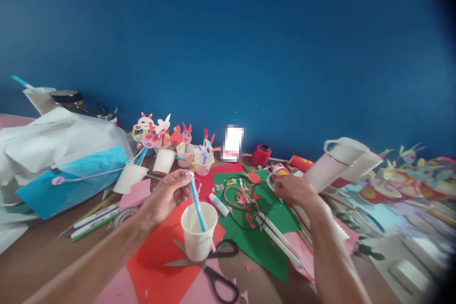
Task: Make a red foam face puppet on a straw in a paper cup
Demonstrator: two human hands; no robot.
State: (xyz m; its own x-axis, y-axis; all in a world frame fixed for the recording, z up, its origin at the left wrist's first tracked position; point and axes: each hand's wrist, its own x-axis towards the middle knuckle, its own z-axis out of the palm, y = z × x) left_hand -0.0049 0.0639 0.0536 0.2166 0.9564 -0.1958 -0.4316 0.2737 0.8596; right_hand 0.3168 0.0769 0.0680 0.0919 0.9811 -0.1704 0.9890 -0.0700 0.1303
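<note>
My left hand (173,192) pinches the top end of a blue straw (198,206), whose lower part leans inside a white paper cup (199,232). The cup stands over open black-handled scissors (221,282) on red paper (156,261). My right hand (290,187) reaches to the far right side of the green paper (270,251), its fingers closed at a white tape roll (271,181). A glue stick (219,204) lies between the hands, beside paper scraps and a round coil (238,197).
Decorated paper cups (204,164) line the back. A plastic bag (60,137) and blue paper (74,175) fill the left. Pens (94,218) lie near my left forearm. A white pitcher (329,164) leans at the right, near more decorated cups (381,192).
</note>
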